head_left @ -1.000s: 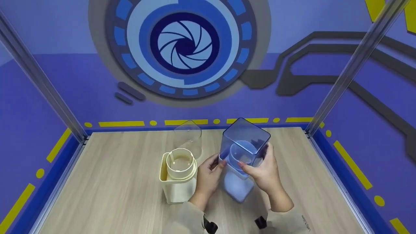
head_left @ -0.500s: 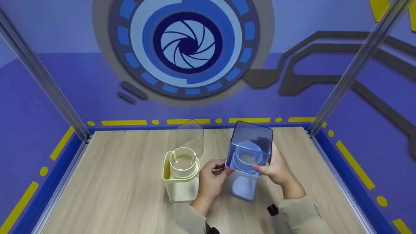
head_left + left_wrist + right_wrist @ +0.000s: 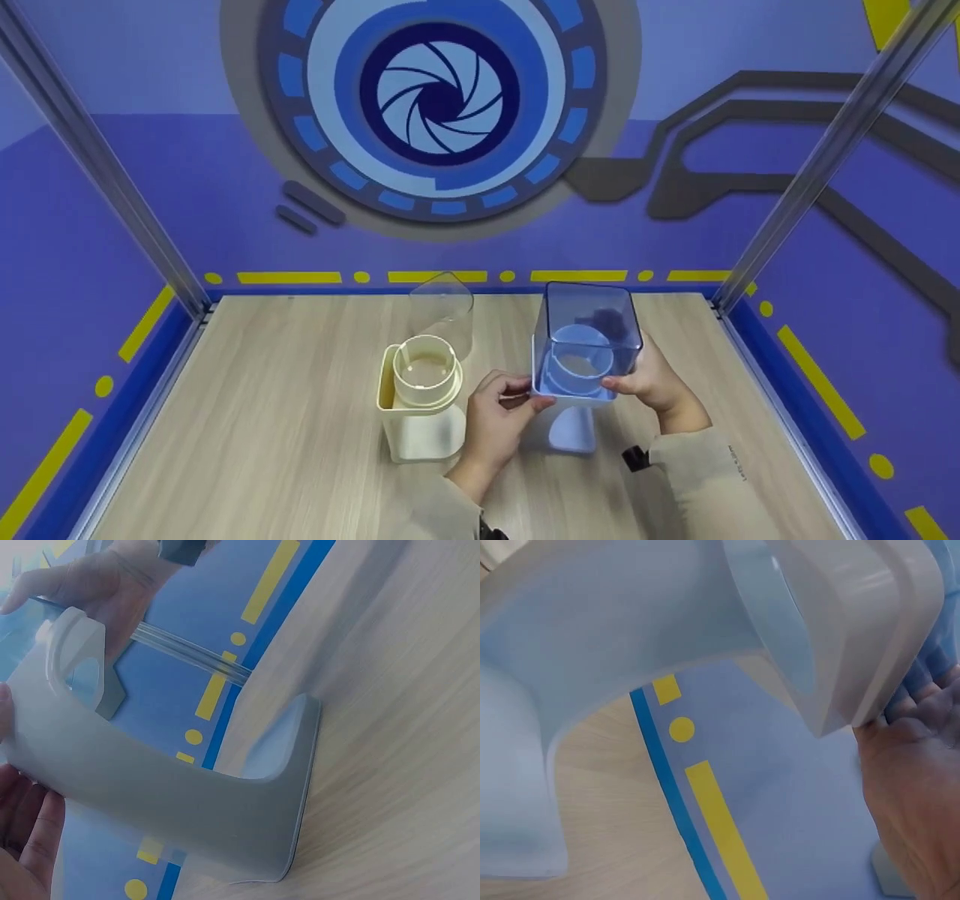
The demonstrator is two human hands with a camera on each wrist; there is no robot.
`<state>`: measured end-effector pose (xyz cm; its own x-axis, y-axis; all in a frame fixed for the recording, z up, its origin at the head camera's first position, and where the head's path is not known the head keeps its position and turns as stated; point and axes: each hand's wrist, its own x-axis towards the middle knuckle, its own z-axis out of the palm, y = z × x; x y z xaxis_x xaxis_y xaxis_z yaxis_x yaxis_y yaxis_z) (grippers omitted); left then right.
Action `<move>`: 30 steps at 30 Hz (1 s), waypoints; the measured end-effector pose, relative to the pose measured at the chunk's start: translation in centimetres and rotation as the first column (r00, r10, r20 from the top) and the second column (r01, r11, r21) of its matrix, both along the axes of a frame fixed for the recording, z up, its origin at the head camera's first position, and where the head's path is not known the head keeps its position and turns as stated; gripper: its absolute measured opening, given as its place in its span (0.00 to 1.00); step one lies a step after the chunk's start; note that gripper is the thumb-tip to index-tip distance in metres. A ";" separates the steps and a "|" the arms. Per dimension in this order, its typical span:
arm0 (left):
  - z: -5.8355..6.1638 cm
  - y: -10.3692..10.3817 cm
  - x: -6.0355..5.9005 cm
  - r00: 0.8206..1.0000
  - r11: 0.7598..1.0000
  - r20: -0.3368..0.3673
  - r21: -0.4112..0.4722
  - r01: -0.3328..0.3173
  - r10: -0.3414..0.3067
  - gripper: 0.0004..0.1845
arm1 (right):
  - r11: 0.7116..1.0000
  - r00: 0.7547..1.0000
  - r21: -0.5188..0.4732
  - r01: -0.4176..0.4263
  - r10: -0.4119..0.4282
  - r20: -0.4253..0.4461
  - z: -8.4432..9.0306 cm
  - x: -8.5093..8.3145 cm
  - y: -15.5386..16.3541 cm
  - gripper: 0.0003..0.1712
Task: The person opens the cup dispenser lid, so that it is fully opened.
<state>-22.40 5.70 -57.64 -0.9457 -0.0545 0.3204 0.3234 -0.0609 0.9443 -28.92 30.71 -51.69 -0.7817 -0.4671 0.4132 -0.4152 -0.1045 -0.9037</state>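
Near the middle of the table (image 3: 262, 450), a little right of centre, stands the blue dispenser (image 3: 585, 352): a clear blue square hopper on a pale blue base whose foot rests on the wood. Inside the hopper a round collar shows through the walls. The left hand (image 3: 499, 420) holds it from the left, its fingers (image 3: 517, 386) curled at the lower left corner of the hopper, thumb towards the front. The right hand (image 3: 656, 382) grips the right side, fingers wrapped behind the hopper and thumb on the front lower edge. The left wrist view shows the curved grey-blue base (image 3: 187, 802) with its foot flat on the wood, and the left palm at the picture's lower left edge just beside it. The right wrist view shows the underside of the base and its rounded housing (image 3: 840, 622), with the right palm pressed against its edge.

Just beside the left hand, on its left, stands a cream dispenser (image 3: 420, 409) with a round cream collar on top. Behind that one, a clear tumbler-like cover (image 3: 442, 311) stands on the wood. Purple walls with yellow dashes and a blue border surround the table.
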 end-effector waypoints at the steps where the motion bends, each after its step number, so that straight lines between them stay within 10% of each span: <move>1: 0.0 0.0 0.1 1.000 1.000 0.004 -0.004 0.007 -0.007 0.19 | 1.000 1.000 -0.003 -0.015 0.015 0.000 0.0 0.0 0.0 0.55; 8: 0.0 -0.9 -0.9 0.989 0.978 0.087 -0.158 0.133 -0.121 0.28 | 0.984 0.986 -0.070 -0.164 0.164 0.003 0.1 -0.3 0.2 0.58; 19: 1.1 -0.2 -3.5 0.947 0.926 0.154 -0.215 0.310 -0.282 0.74 | 0.965 0.970 -0.101 -0.243 0.241 -0.034 0.7 -1.2 0.3 0.59; 30: 0.4 0.5 -4.3 0.953 0.918 0.139 -0.262 0.297 -0.269 0.65 | 0.965 0.966 -0.113 -0.239 0.247 0.070 1.3 -0.2 0.8 0.60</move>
<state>-26.66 6.16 -57.22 -0.9359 0.2973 0.1891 0.2365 0.1320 0.9626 -29.11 31.50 -50.41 -0.6836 -0.6055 0.4076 -0.2899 -0.2873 -0.9129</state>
